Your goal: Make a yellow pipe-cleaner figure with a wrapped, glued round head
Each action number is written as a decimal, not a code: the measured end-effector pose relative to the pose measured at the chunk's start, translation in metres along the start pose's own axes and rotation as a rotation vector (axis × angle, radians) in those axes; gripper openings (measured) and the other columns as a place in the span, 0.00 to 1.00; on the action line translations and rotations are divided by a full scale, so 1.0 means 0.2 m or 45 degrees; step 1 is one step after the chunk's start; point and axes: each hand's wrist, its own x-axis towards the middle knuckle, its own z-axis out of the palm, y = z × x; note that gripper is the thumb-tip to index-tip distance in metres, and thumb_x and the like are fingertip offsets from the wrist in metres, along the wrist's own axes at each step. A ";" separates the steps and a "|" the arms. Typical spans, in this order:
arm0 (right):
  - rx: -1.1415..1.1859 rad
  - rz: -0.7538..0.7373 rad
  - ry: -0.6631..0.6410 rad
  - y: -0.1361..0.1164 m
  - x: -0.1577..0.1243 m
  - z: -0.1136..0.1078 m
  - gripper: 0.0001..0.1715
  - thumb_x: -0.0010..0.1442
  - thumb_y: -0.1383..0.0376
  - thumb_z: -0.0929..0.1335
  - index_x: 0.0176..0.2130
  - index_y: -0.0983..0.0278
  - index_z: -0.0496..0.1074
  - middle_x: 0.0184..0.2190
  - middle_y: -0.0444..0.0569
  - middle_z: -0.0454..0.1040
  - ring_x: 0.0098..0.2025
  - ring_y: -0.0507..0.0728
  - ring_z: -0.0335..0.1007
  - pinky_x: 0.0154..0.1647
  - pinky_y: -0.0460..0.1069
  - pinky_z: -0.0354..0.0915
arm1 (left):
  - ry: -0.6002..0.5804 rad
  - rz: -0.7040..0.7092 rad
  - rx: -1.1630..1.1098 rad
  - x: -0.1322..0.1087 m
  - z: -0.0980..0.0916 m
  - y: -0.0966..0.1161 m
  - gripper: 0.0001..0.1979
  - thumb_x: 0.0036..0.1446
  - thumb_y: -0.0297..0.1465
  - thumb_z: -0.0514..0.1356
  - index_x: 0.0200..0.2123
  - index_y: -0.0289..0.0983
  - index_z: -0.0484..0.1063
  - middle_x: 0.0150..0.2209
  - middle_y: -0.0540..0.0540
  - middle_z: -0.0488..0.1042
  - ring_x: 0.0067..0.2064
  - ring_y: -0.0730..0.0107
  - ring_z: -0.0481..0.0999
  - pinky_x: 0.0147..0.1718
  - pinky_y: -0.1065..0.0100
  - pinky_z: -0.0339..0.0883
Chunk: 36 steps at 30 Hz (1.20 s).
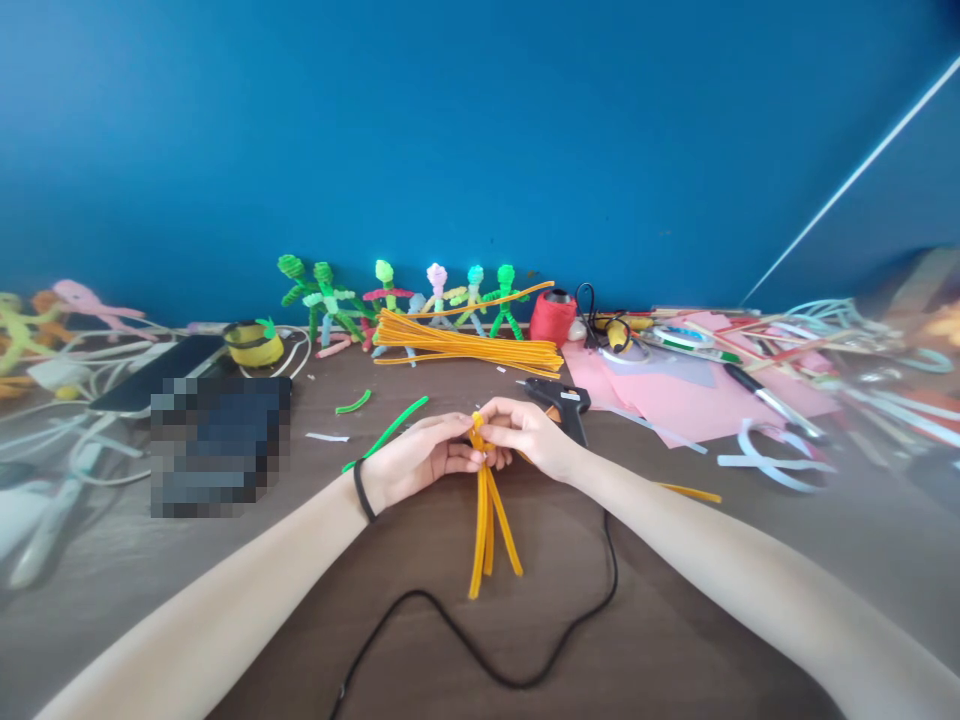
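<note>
Both hands meet at the middle of the table around a few orange pipe cleaners point(489, 525), whose loose ends hang down and fan apart. My left hand point(420, 455) pinches them from the left, thumb and fingertips closed near the upper, bent part. From the right, my right hand point(529, 437) is closed on the same upper part, thumb and forefinger at the top. The fingers partly cover how the pipe cleaners are joined. Just behind my right hand lies a black glue gun point(566, 398). A green pipe cleaner point(397, 425) lies behind my left hand.
A bundle of orange pipe cleaners point(465, 342) lies at the back, before several pipe-cleaner figures point(505, 300) along the blue wall. Pink paper point(645, 395) and a marker point(772, 400) are to the right. A black cable point(517, 683) curves across the front. A phone point(161, 375) lies left.
</note>
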 end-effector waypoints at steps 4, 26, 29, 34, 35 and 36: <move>0.029 0.005 -0.019 0.00 0.00 0.00 0.12 0.52 0.61 0.68 0.33 0.67 0.65 0.19 0.43 0.72 0.19 0.47 0.67 0.18 0.41 0.59 | -0.047 0.003 -0.012 0.01 -0.01 0.00 0.10 0.56 0.30 0.52 0.34 0.30 0.69 0.32 0.39 0.74 0.31 0.72 0.72 0.31 0.73 0.67; 0.123 0.040 -0.115 0.00 0.01 0.00 0.12 0.54 0.60 0.66 0.32 0.66 0.64 0.20 0.43 0.72 0.19 0.47 0.66 0.20 0.42 0.62 | -0.129 0.008 0.066 0.00 -0.01 0.00 0.14 0.56 0.32 0.51 0.34 0.29 0.72 0.33 0.37 0.74 0.34 0.69 0.73 0.33 0.73 0.66; 0.129 0.054 -0.114 -0.01 0.00 0.00 0.11 0.54 0.60 0.66 0.31 0.66 0.63 0.19 0.43 0.72 0.19 0.48 0.66 0.20 0.42 0.62 | -0.127 0.026 0.061 0.00 -0.01 0.00 0.13 0.56 0.32 0.51 0.34 0.29 0.72 0.32 0.38 0.74 0.34 0.69 0.73 0.32 0.74 0.66; 0.144 0.039 -0.073 -0.01 0.00 0.00 0.11 0.54 0.60 0.66 0.31 0.66 0.63 0.19 0.43 0.72 0.18 0.48 0.67 0.19 0.42 0.62 | -0.106 0.043 0.021 0.00 -0.01 0.00 0.12 0.55 0.33 0.52 0.33 0.30 0.71 0.31 0.38 0.75 0.33 0.69 0.74 0.32 0.72 0.66; 0.144 0.032 -0.066 0.00 0.01 0.00 0.11 0.54 0.60 0.66 0.31 0.66 0.63 0.19 0.43 0.72 0.18 0.48 0.67 0.19 0.42 0.62 | -0.096 0.039 0.010 0.00 -0.01 0.01 0.12 0.55 0.32 0.52 0.32 0.30 0.71 0.31 0.38 0.75 0.33 0.69 0.74 0.32 0.72 0.66; 0.143 0.027 -0.060 0.00 0.01 0.00 0.11 0.54 0.60 0.66 0.32 0.66 0.63 0.19 0.43 0.72 0.18 0.48 0.67 0.19 0.42 0.62 | -0.085 0.034 -0.001 0.00 -0.01 0.01 0.11 0.55 0.32 0.52 0.32 0.30 0.71 0.31 0.39 0.75 0.33 0.69 0.74 0.32 0.72 0.66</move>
